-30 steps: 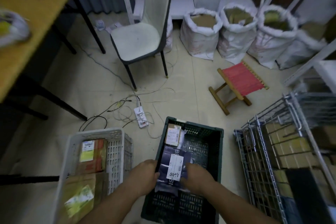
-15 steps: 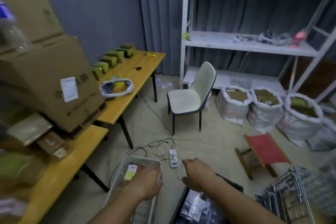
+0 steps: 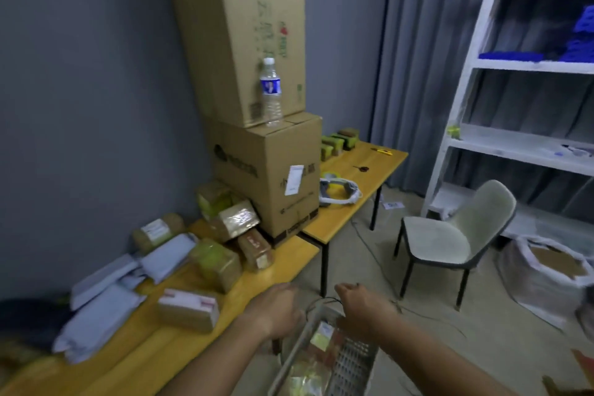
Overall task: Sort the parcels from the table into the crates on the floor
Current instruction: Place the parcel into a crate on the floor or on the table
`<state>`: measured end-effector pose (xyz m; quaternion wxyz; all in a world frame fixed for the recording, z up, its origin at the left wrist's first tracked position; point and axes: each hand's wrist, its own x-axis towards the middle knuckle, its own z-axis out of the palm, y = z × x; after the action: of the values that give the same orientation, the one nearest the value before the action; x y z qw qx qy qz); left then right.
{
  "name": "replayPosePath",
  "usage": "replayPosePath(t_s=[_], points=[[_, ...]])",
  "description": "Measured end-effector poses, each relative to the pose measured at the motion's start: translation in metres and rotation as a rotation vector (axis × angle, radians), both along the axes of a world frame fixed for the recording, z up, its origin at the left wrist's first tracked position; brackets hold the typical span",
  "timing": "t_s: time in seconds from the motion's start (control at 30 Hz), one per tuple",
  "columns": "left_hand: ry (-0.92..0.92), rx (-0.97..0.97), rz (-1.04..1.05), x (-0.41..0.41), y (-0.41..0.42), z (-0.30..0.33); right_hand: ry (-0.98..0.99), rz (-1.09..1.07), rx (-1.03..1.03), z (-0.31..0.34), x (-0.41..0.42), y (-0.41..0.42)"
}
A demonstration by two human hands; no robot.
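Parcels (image 3: 189,309) crowd the worktop (image 3: 283,262) at nine o'clock; I'm between picks. Left hand (image 3: 273,309) and right hand (image 3: 361,307) hover loosely curled, each grip holding nothing, above the white crate (image 3: 352,363) at six. Next: reach left, grasp the nearest box.

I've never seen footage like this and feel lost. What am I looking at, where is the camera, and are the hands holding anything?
There is no machine here: a person wears a wide-angle camera on the head, looking forward and down. The left hand and right hand reach forward with loosely curled fingers, and neither seems to hold anything. On the yellow table lie brown parcels and grey mailer bags, beside stacked cardboard boxes with a water bottle on top. Below the hands stands a white crate on the floor, already holding parcels.
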<state>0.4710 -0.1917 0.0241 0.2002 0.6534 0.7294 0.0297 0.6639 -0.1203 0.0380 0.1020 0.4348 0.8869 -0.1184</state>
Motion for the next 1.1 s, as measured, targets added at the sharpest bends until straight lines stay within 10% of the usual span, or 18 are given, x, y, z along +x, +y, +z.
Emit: replayPosePath(t_s=[0.53,1.1], points=[[-0.037,0.004,0.325,-0.224,-0.107,-0.003,-0.065,0.290,-0.003,0.004,-0.247,-0.061],[0.097,-0.182,0.198,-0.305,0.086,-0.099,-0.081,0.308,-0.157,-0.085,-0.324,0.121]])
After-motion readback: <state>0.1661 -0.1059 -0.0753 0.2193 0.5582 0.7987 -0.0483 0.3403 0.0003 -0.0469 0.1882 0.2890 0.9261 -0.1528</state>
